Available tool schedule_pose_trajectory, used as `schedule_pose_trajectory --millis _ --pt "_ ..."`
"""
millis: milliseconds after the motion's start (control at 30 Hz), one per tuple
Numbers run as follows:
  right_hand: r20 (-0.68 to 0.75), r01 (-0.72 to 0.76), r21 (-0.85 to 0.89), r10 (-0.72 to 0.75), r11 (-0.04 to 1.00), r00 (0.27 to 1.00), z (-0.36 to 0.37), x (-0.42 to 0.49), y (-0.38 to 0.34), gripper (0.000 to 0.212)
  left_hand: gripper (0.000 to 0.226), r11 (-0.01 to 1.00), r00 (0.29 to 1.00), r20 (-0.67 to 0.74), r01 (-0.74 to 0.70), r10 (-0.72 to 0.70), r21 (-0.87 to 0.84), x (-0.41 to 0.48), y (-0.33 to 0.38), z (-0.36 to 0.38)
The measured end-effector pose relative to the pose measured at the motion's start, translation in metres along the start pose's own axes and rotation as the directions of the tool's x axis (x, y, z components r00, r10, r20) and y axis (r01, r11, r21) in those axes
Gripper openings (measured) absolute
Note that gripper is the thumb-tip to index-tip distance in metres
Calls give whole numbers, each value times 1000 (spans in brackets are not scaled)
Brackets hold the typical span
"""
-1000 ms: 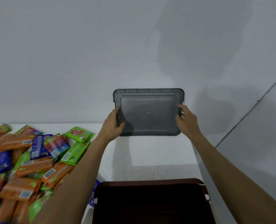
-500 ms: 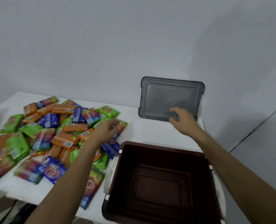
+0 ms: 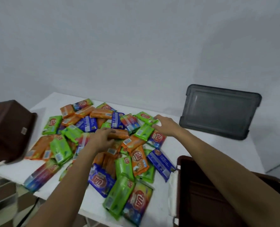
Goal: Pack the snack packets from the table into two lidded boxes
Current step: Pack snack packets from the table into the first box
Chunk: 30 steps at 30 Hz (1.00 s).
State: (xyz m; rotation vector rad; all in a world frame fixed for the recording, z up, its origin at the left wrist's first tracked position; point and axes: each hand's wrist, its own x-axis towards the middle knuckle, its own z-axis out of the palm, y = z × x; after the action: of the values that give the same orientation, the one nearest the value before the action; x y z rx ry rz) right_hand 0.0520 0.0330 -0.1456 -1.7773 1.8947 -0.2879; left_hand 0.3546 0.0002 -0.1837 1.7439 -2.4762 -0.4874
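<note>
1. Snack packets (image 3: 103,145): a loose, overlapping heap of orange, green, blue and multicoloured wrappers. It covers the middle and left of the white surface (image 3: 193,145), and some packets reach the near edge. Every packet in view lies on the surface, and none is seen inside a box.
2. Left hand (image 3: 101,139): it lies low over the middle of the heap, with its fingers bent above an orange packet (image 3: 120,134). Whether the grip has closed on that packet cannot be told.
3. Right hand (image 3: 167,126): it reaches to the far right edge of the heap. The grip is spread, with the fingers straight and touching the green packets (image 3: 145,125) there. It holds nothing.
4. Open brown box (image 3: 183,158): it stands at the near right corner, just beside the heap, under the right forearm. The part of its dark interior that shows holds no packets. A white latch (image 3: 172,185) hangs on its left side.
5. Grey lid (image 3: 221,112): it is off its box and propped on edge against the wall (image 3: 136,46) at the far right of the surface, apart from both hands.
6. Second brown box (image 3: 6,128): it sits at the left end of the surface, blurred. Whether it has its lid on cannot be told.
7. Progress, as a judgement: one box is opened and ready, and packing proper has not begun. Filling both boxes and closing both lids remain to be done.
</note>
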Motion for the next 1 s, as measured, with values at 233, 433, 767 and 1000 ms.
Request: schedule_pose_trajectory --millis 233,433,767,1000 --pt "4 -152 23 152 988 988 35 53 -13 56 50 993 990 81 -112 114 -37 23 -44 -3" --pt "-101 -208 22 209 978 973 47 77 -12 43 38 985 977 160 -119 138 -125 40 -45 -1" --pt "-245 -176 547 357 819 902 38 74 -23 31 34 927 983 -46 -184 179 -327 28 -39 -10" --pt "-370 30 575 227 818 901 -1 14 -8 24 22 788 933 -349 -280 89 -548 -9 10 -20"
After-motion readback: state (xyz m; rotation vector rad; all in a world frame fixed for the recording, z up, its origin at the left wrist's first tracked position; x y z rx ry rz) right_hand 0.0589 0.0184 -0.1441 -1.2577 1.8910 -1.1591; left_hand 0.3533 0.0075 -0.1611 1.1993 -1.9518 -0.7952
